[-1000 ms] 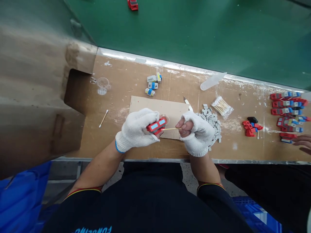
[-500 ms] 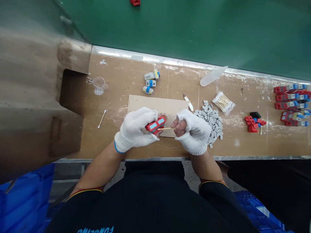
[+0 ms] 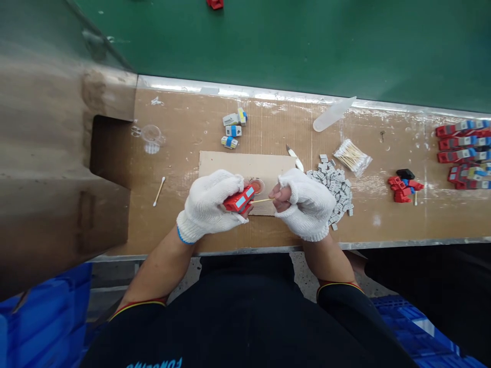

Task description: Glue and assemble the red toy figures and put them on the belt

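My left hand, in a white glove with bare fingertips, is closed around a red toy part with two light-blue window panels. In my right hand, gloved the same way, a cotton swab is pinched between thumb and fingers. The swab's far end meets the lower right side of the red part; its tip is hard to make out. Just behind the red part a small clear dish with something reddish rests on a cardboard piece. A heap of small grey parts lies beside my right hand.
Behind the cardboard lie a white-handled knife and several grey-blue parts. A bag of swabs, a clear tube and red pieces are to the right. A loose swab and clear cup lie left.
The red part has tilted in my left hand, its right end now angled upward. Both hands stay nearly in place, and the swab still touches the part. The camera view has shifted slightly.
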Available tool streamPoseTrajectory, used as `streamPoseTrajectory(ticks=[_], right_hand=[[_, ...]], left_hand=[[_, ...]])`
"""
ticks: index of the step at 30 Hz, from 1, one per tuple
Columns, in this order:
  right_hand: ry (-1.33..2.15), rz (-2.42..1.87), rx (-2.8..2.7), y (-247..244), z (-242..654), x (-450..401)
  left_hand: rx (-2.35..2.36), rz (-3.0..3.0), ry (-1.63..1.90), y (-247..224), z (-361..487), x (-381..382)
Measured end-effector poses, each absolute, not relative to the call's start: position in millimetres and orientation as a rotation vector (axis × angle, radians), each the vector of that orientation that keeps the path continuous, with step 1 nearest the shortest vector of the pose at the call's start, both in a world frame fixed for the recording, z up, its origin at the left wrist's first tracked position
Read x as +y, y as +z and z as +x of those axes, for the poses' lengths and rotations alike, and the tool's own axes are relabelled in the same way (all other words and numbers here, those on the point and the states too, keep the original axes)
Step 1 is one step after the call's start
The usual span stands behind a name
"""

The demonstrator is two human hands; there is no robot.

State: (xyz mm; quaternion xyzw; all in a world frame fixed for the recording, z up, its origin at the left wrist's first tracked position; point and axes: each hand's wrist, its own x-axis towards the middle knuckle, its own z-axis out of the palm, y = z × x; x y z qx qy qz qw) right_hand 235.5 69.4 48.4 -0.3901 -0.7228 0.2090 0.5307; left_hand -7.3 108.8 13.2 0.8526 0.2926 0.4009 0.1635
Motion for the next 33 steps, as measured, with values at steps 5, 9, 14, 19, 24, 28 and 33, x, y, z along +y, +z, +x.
streamPoseTrajectory(ticks=[5, 9, 14, 19, 24, 28, 33], right_hand=[[0.546, -0.87, -1.717, 51.3, 230.1, 70.8], [0.513, -0.911, -1.731, 51.7, 230.3, 71.2], [0.487, -0.889, -1.735, 48.3, 234.8, 70.5], [0.555, -0.858, -1.698, 47.0, 232.5, 71.0], [0.527, -0.87, -1.709, 40.4, 238.8, 71.4], [0.479, -0.906, -1.723, 36.4, 243.7, 71.9], [0.44, -0.973, -1.761, 39.1, 246.4, 72.0]], left_hand=[[0.787, 2.422, 1.162, 13.8, -6.8, 109.0], [0.827, 2.457, 1.132, 17.0, -6.2, 109.3], [0.82, 2.466, 1.147, 19.5, -5.8, 109.5], [0.875, 2.506, 1.095, 14.9, -7.0, 108.9], [0.815, 2.454, 1.165, 16.7, -5.4, 110.7], [0.813, 2.445, 1.187, 19.8, -4.9, 113.1], [0.851, 2.454, 1.176, 19.6, -6.6, 114.1]])
